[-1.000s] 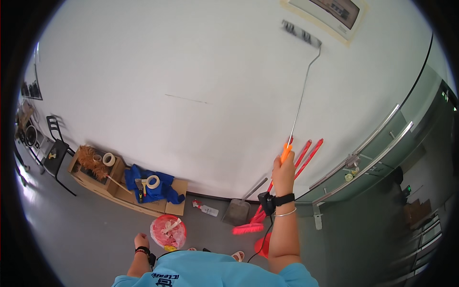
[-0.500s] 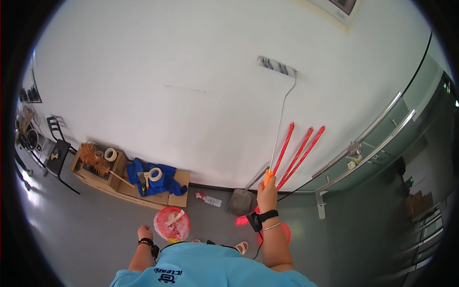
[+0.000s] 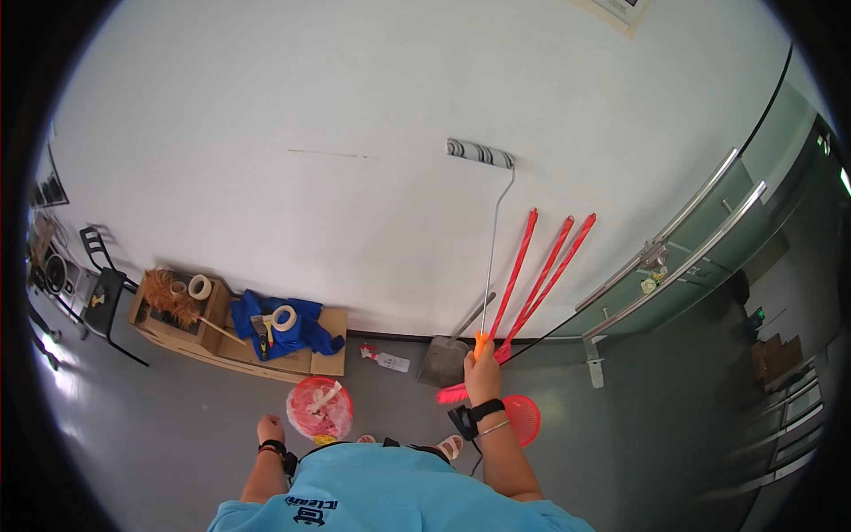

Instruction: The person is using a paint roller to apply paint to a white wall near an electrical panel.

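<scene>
One paint roller (image 3: 480,152), long-handled, is the item in hand: its striped grey sleeve lies flat against the white wall (image 3: 266,106), high up, and its thin metal shaft runs straight down to an orange grip. We hold that grip in our right hand (image 3: 481,374), fingers wrapped fully round it, closed tight, the wrist carrying a dark watch. Our left hand (image 3: 269,429) hangs low by the hip, apart from everything; it holds nothing that we can see, though whether its fingers are curled or loose we cannot tell at this size. Nearest to it, on the grey floor (image 3: 177,417), stands one red bucket (image 3: 319,408) with pale scraps inside. To roll well, in our judgement, we should keep the sleeve flat on the wall across its whole width, press evenly through the shaft, and draw it in a straight vertical line so the strokes overlap without ridges; a single-handed grip so far from the sleeve may let it tilt. Three red poles (image 3: 541,270) lean against the wall just beside the shaft, to its right, and want avoiding on any sideways pass. One grey dustpan (image 3: 442,359) rests at the wall's foot, near the right hand. Further left, flattened cardboard (image 3: 310,359) carries a blue cloth (image 3: 301,324) and a roll of tape (image 3: 284,316).
</scene>
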{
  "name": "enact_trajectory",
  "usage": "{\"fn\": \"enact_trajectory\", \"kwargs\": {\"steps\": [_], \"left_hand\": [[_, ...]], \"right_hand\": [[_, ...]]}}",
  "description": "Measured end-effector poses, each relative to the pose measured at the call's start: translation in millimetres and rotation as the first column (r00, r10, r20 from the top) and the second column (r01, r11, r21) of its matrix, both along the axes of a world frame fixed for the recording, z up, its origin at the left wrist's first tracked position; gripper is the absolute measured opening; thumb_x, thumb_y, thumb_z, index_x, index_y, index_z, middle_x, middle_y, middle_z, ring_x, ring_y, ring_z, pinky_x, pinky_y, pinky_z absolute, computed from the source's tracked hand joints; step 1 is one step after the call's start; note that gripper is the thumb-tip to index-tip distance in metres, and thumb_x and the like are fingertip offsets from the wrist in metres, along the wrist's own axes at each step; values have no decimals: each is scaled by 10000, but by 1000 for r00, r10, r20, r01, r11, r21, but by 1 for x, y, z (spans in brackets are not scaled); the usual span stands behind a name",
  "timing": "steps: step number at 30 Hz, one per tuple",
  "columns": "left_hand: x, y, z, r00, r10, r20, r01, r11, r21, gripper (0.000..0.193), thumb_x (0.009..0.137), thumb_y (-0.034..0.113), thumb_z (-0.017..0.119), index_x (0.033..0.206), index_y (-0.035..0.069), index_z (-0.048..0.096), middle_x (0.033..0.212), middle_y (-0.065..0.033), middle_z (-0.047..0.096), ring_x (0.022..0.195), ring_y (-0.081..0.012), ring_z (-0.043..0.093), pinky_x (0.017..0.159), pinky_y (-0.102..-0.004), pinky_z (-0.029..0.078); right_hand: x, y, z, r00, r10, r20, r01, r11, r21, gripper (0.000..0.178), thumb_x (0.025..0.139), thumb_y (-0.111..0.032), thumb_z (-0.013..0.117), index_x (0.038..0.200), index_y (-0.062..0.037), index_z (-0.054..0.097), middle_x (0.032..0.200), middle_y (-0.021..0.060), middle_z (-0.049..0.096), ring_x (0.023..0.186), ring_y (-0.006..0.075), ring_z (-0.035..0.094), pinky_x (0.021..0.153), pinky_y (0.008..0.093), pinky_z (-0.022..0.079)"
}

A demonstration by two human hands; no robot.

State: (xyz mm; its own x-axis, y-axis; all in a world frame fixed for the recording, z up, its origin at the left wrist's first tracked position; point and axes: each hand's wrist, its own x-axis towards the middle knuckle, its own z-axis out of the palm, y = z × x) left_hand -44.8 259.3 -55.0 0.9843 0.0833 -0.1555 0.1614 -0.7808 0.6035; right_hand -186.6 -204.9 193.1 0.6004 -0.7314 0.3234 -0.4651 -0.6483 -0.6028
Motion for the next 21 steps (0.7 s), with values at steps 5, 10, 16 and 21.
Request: {"fn": "enact_trajectory", "kwargs": {"steps": [5, 10, 16, 21], "left_hand": [[-4, -8, 13, 999, -4, -50, 3, 1000, -6, 121, 792, 87, 589, 840, 37, 689, 822, -197, 678, 809, -363, 655, 749, -414, 525], [-4, 1, 7, 999, -40, -19, 41, 999, 23, 116, 794, 96, 598, 841, 40, 688, 812, -194, 678, 808, -364, 655, 750, -410, 526], [-1, 3, 13, 998, 5, -62, -5, 1000, -1, 114, 810, 107, 610, 856, 36, 685, 862, -186, 678, 841, -349, 652, 770, -410, 521], [-8, 16, -12, 996, 64, -60, -63, 998, 22, 99, 779, 103, 611, 804, 44, 687, 811, -194, 678, 814, -367, 654, 759, -432, 521]], "right_hand": [[-6, 3, 2, 999, -14, -34, 16, 997, 70, 270, 913, -176, 547, 1098, -21, 427, 814, 284, 619, 758, 479, 596, 612, 552, 469], [-8, 11, -1, 999, -3, -41, 2, 1000, -14, 318, 916, -195, 568, 1144, -4, 456, 762, 254, 629, 708, 437, 626, 601, 487, 499], [-2, 5, -39, 995, 4, 102, -13, 996, 89, 281, 945, -212, 572, 1126, -25, 466, 648, 130, 586, 494, 262, 604, 457, 380, 472], [8, 1, -44, 997, -6, 80, -14, 966, 258, 366, 940, -246, 547, 1220, -51, 417, 870, 299, 635, 807, 492, 603, 652, 565, 479]]}}
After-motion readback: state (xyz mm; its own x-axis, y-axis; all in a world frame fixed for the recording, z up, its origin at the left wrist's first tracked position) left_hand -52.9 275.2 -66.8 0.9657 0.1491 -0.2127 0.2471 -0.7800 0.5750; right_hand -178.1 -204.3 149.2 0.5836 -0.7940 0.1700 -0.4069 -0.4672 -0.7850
